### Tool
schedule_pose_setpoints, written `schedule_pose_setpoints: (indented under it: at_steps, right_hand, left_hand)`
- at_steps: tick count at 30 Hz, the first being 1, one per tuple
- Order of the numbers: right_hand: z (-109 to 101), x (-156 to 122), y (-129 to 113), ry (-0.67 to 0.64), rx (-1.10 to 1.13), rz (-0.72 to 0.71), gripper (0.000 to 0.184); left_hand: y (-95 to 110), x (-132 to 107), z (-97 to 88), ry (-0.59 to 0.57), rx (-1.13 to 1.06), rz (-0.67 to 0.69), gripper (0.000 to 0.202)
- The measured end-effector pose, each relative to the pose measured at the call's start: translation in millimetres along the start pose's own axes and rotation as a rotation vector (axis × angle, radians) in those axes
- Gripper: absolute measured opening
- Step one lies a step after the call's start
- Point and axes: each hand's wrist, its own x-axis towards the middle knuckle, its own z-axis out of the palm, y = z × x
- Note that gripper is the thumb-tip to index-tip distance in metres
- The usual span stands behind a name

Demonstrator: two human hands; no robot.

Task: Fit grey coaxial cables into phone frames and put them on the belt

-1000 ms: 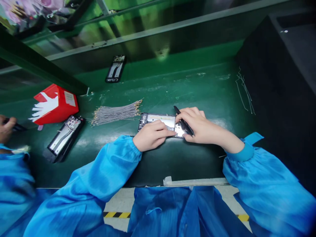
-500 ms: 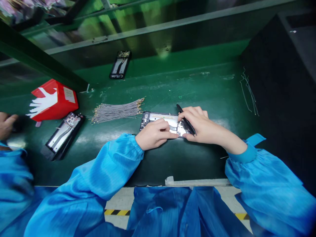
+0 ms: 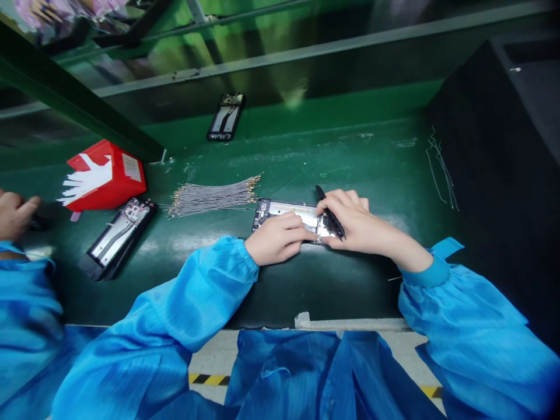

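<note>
An opened phone (image 3: 297, 209) lies lengthwise on the green bench, its silver inner frame and circuit parts bare. My left hand (image 3: 280, 238) rests over its near edge, fingers curled and the index finger pressing close to the board at the right end. Black tweezers (image 3: 329, 211) slant through my right hand (image 3: 350, 219), which is closed round them. That hand's fingertips touch the phone's right end. Whatever small part lies beneath the fingertips is hidden. Left of the phone is a bundle of thin grey cables (image 3: 214, 197) with gold-coloured ends.
Two more opened phones lie about, one at the back (image 3: 226, 118) and one at left (image 3: 118, 238), beside a red box (image 3: 107, 178) of white strips. Loose wires (image 3: 441, 169) lie near a black case (image 3: 494, 146). Another person's hand (image 3: 15, 216) is at far left.
The view has shifted slightly, so the bench things appear a little further right. Both hands stay at the phone's right end with the tweezers still in my right hand.
</note>
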Motion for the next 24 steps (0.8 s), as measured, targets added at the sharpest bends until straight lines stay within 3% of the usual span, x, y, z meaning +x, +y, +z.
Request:
schedule_pose_setpoints:
  at_steps: [4,18,24]
  right_hand:
    - [2.5,2.9,-0.6,0.006,-0.020,0.024,0.036]
    - [-2.2,16.5,-11.9,-0.075,-0.114,0.118,0.038]
    - [2.2,9.3,-7.5,-0.009,-0.040,0.018,0.033]
  left_hand:
    - [2.5,1.8,-1.8,0.003,-0.102,-0.078,0.024]
    - [-1.0,1.0,0.6,0.016,-0.122,-0.032,0.026]
    - [1.3,2.1,-1.1,0.021,-0.126,-0.056,0.023]
